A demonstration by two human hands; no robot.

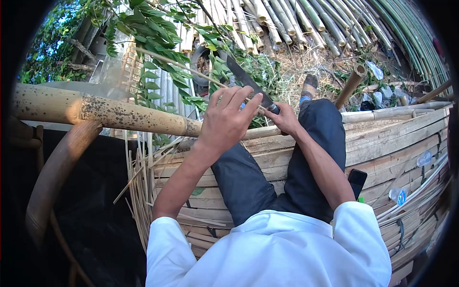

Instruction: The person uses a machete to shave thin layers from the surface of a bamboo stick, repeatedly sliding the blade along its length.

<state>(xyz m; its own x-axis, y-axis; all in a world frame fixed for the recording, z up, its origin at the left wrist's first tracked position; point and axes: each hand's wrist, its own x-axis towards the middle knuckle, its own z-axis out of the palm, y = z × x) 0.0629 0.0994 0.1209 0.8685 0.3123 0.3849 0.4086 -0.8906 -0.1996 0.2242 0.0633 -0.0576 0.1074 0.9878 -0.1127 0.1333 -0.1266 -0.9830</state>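
My right hand (287, 119) is closed around the dark handle of a machete (244, 77), whose broad grey blade slants up and to the left. My left hand (228, 119) is raised just left of it, fingers curled around a thin bamboo strip (179, 64). The strip runs from the upper left down through the left hand towards the right hand, beside the machete's handle. Where the strip's near end meets the right hand is partly hidden by fingers. Both hands are above my knees.
I sit on a bamboo-slat platform (373, 143). A thick bamboo pole (129, 114) crosses at left. Thin strips (138, 191) hang beside it. A phone (357, 181) and a plastic cup (398, 195) lie at right. Bamboo poles (306, 21) and leafy branches (150, 28) are ahead.
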